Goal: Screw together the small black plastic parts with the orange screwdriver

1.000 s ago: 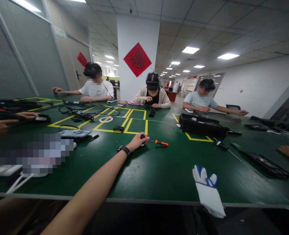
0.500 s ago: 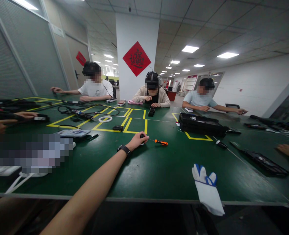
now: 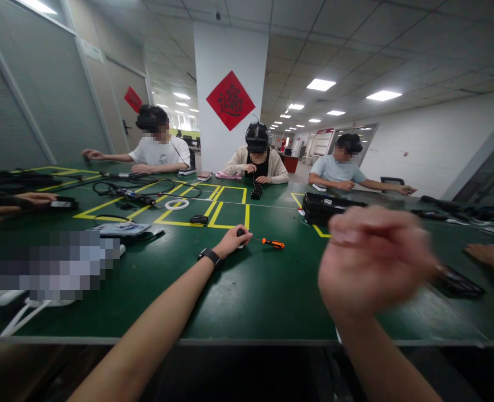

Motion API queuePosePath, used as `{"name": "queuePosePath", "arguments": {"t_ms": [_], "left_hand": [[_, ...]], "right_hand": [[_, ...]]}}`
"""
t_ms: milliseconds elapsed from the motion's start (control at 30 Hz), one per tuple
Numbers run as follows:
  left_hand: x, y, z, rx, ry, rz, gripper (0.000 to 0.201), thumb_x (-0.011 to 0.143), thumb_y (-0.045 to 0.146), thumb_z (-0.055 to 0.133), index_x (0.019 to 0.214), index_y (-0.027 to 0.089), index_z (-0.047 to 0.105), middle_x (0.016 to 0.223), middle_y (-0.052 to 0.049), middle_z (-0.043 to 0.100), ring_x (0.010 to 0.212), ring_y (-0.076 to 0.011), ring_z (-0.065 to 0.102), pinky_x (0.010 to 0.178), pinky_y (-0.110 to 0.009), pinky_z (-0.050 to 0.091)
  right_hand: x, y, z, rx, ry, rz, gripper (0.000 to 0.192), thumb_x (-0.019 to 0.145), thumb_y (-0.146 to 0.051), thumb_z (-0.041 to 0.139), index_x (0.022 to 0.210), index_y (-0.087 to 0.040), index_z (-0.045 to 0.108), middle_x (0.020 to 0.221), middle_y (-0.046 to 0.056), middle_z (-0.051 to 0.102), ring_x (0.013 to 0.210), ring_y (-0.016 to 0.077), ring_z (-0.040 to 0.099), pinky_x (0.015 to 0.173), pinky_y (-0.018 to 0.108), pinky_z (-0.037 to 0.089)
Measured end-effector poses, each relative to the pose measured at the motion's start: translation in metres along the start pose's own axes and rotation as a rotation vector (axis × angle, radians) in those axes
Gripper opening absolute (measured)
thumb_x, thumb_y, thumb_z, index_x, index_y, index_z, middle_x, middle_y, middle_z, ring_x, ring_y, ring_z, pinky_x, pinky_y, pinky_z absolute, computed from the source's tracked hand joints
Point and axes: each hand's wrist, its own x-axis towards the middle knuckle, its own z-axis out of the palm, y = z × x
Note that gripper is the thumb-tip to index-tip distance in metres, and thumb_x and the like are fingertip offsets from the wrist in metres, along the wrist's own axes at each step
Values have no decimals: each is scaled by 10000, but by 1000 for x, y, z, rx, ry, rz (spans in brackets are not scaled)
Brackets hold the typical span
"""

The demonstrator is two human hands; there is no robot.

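My left hand (image 3: 232, 240) is stretched far out over the green table (image 3: 263, 290) with a dark watch on the wrist. Its fingers are closed on a small black object next to an orange-handled screwdriver (image 3: 272, 243) that lies flat. My right hand (image 3: 370, 259) is raised close to the camera, blurred by motion, fingers curled loosely; nothing shows in it. It hides the white and blue glove that lay near the table's front edge.
Three people sit at the far side. Another person's hands show at the left edge (image 3: 4, 206) and at the right edge (image 3: 487, 255). A black case (image 3: 320, 205), cables (image 3: 138, 192), a white ring (image 3: 177, 204) and yellow floor-tape squares (image 3: 225, 209) lie on the table.
My right hand has risen into view from below, in front of the glove. My left hand has stayed on the small black object. The view has shifted slightly.
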Motion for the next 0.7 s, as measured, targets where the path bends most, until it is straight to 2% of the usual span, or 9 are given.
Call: {"name": "queuePosePath", "arguments": {"t_ms": [67,133,200,267,300,400,500,600,700], "left_hand": [[0,0,0,-10,-3,13,262,703,398,596,774,154,533,574,18,557,505,-79,475,522,-210,378],[0,0,1,-21,-6,17,254,706,387,594,786,154,532,573,21,553,501,-77,472,515,-207,376],[0,0,1,-24,9,11,257,703,388,597,789,155,531,567,24,548,500,-78,474,509,-205,375],[1,0,2,-21,36,5,263,698,394,599,788,157,530,563,25,546,504,-81,481,511,-208,380],[1,-1,2,-23,49,2,264,697,397,599,787,159,528,563,26,545,506,-83,486,516,-211,385],[2,-2,2,-46,58,-12,262,702,397,594,796,164,520,571,29,547,517,-85,501,536,-219,402],[2,-3,1,-70,53,-15,263,718,399,580,818,164,514,594,25,554,536,-88,514,551,-225,412],[2,-2,1,-40,51,-10,283,710,412,589,825,162,520,600,23,553,538,-90,510,548,-226,410],[1,-1,1,5,31,-2,301,681,417,619,813,161,530,593,27,547,527,-88,500,537,-222,401]], "right_hand": [[13,29,13,-85,-112,8,291,912,-338,297,954,-228,564,919,44,548,859,177,539,762,360,444],[23,74,23,-291,-397,78,209,839,-320,462,953,-192,583,958,59,562,909,195,523,818,364,413],[26,123,28,-521,-601,169,282,760,-305,575,1004,-163,581,1040,102,554,995,245,484,878,406,364],[23,164,27,-608,-786,257,233,799,-288,521,962,-142,601,1018,127,572,991,254,488,875,409,356],[21,179,26,-597,-829,254,195,815,-266,497,913,-147,617,972,115,594,962,239,505,866,387,364],[13,206,24,-565,-855,216,199,850,-227,436,896,-164,619,945,82,610,934,198,520,866,333,363],[4,216,25,-552,-788,188,226,875,-245,395,937,-168,598,985,79,596,942,182,510,863,326,356],[-5,222,24,-488,-666,176,187,837,-288,481,965,-183,569,927,48,601,869,163,526,814,310,381],[-6,225,19,-417,-638,188,244,778,-318,566,984,-188,556,850,17,603,787,147,536,772,290,401]]}}
